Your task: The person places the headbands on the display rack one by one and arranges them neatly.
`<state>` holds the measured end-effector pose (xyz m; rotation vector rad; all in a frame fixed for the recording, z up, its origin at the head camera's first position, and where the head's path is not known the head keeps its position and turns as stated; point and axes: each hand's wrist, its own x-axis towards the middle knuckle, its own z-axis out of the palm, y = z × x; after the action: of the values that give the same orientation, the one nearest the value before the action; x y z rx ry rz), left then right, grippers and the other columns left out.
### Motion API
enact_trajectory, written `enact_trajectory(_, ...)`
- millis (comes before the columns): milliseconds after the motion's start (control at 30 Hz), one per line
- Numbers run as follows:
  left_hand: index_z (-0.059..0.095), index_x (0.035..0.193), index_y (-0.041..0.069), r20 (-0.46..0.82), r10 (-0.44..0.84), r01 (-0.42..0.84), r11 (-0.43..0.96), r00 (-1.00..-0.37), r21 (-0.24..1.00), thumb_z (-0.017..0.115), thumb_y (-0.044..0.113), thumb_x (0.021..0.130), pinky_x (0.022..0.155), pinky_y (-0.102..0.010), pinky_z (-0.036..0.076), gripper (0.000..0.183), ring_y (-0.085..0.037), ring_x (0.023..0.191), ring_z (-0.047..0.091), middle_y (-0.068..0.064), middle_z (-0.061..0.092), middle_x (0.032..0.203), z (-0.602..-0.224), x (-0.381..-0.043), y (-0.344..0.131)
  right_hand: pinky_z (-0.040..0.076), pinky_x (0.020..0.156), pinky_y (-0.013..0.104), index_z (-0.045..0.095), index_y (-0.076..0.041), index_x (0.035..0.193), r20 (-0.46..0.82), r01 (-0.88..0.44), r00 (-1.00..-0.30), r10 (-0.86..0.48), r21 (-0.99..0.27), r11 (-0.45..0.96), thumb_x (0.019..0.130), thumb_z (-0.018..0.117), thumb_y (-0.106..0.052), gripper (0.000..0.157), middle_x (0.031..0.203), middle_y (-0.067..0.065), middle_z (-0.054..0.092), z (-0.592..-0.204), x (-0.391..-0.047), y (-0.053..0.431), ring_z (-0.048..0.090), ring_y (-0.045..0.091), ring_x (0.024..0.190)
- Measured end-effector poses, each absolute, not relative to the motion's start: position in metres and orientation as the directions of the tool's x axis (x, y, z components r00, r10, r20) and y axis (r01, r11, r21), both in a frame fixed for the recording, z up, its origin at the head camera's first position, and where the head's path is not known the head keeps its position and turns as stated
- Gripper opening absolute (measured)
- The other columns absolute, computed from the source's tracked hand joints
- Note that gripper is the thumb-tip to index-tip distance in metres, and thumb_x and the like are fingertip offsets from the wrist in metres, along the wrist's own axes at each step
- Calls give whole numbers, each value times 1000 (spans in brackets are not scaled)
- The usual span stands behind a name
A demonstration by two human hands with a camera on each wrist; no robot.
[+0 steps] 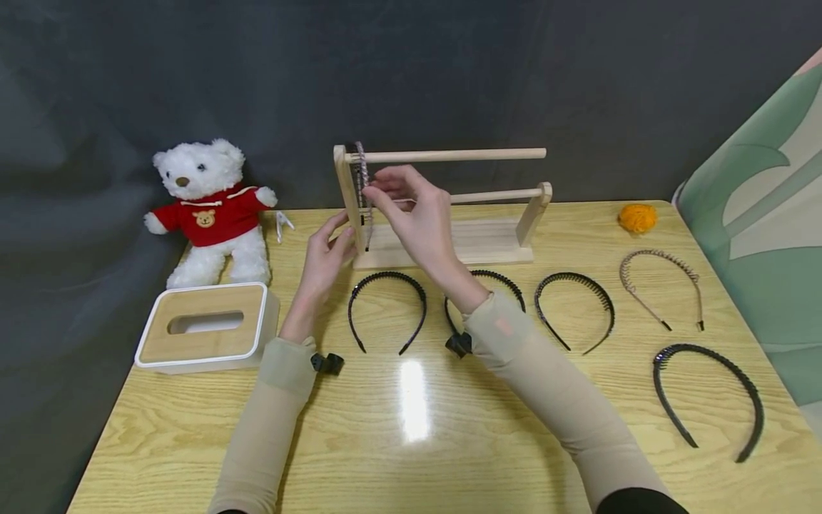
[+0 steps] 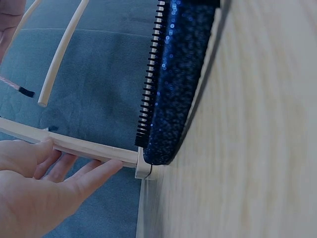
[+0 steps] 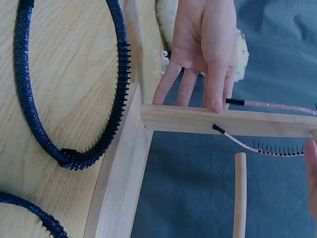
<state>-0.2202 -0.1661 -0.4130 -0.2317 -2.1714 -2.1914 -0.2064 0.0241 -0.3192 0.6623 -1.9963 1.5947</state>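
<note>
A pinkish, toothed headband (image 1: 364,168) hangs over the upper rod (image 1: 456,155) of a wooden rack, right by the left upright (image 1: 347,187). My right hand (image 1: 420,214) pinches the headband's front side between thumb and fingers. Low on the outer side of that upright, my left hand (image 1: 327,257) touches the wood with fairly straight fingers, as the left wrist view also shows. In the right wrist view, the headband's two dark-tipped ends (image 3: 235,102) show on either side of the upright.
Dark headbands (image 1: 387,275) lie in a row before the rack, one partly behind my right forearm. A beige headband (image 1: 661,253) and another black one (image 1: 709,350) lie at right, below orange yarn (image 1: 638,218). A teddy bear (image 1: 215,221), white clip (image 1: 282,225) and tissue box (image 1: 150,343) stand left.
</note>
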Motion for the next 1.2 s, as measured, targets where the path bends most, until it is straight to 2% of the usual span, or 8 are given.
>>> enact_trajectory(167,47,160,-1,136,68,137,10,-988,990,50,7,115,115,-51,52,46,-43,140,54,-19,43,163,-413,-220,-166,68,85,32,74,5,118,634,-635,-771,-61,-758,148,99,80,-8,24,114,13,78,-321,-203,32,76,19,99)
enact_trajectory(333,46,159,-2,144,71,144,3,-987,990,50,7,114,115,-53,51,46,-45,138,55,-20,43,163,-412,-219,-166,67,89,32,74,3,122,623,-624,-780,-60,-768,141,100,79,-8,25,119,13,78,-326,-199,44,76,20,106)
enact_trajectory(500,47,159,-3,147,69,147,-4,-987,989,51,6,114,115,-55,51,46,-47,136,57,-21,43,163,-412,-219,-166,66,91,32,74,3,124,616,-617,-786,-62,-770,164,100,79,-8,28,121,14,77,-329,-194,56,75,24,109)
enact_trajectory(867,46,159,-4,152,82,150,-21,-985,988,50,6,114,117,-57,48,46,-48,139,54,-21,42,164,-412,-220,-165,64,96,31,73,3,126,622,-616,-781,-45,-758,212,98,79,-3,29,123,13,77,-332,-184,97,74,23,113)
enact_trajectory(1200,45,159,-4,147,74,145,-29,-986,989,50,6,114,116,-54,50,46,-49,138,54,-21,41,165,-413,-219,-165,63,99,29,73,4,126,610,-593,-792,-32,-756,276,98,77,4,29,124,15,76,-325,-172,146,73,30,114)
